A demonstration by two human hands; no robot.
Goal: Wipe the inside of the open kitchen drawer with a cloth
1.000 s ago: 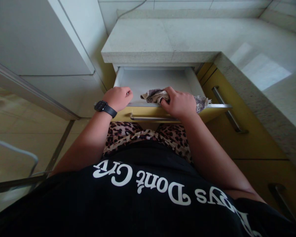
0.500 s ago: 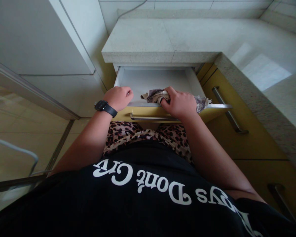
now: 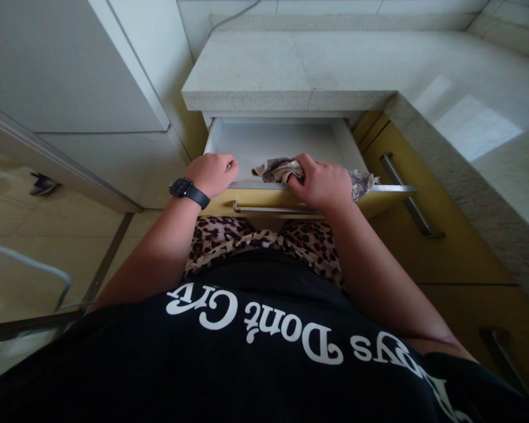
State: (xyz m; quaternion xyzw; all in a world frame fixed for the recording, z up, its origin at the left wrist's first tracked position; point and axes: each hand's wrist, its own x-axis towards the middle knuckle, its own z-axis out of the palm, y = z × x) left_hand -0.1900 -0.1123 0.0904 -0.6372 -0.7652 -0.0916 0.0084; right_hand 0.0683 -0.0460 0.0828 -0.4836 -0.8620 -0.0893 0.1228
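A pulled-out drawer with a pale inside and a yellow front stands before me, under the stone counter. My right hand is closed over a patterned grey-and-beige cloth on the drawer's top front edge, toward its right side. The cloth sticks out on both sides of the hand and shows a frayed right end. Curled at the drawer's front left corner is my left hand, closed on the edge there. Its fingertips are partly hidden. A black watch is on the left wrist.
The stone countertop overhangs the drawer and turns along the right. Yellow cabinet fronts with metal handles stand at the right. A white cabinet is close on the left. Part of a dark shoe shows on the floor beyond.
Both hands and the cloth stay almost in place. A dark shoe has come into sight on the floor at the far left.
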